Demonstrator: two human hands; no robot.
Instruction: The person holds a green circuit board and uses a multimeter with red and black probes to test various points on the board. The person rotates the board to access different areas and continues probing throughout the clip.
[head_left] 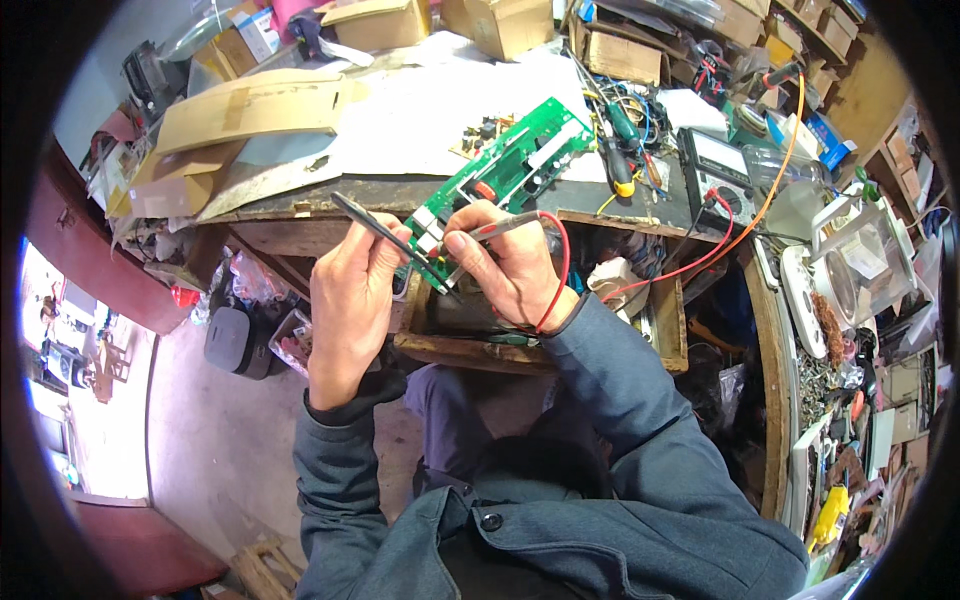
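Note:
My left hand pinches a black test probe, which slants down to the near end of a green circuit board. My right hand is closed around a test probe with a red lead trailing from its back end. Both probes point at the board's near corner; whether the tips touch it I cannot tell. Tilted over the bench edge, the board carries white connectors and dark components. The red lead runs right toward a multimeter on the bench.
Under the board an open wooden drawer juts out toward my lap. Screwdrivers and tangled wires lie right of the board. An orange cable crosses the right side. Flattened cardboard covers the bench's left. A dark bin stands on the floor.

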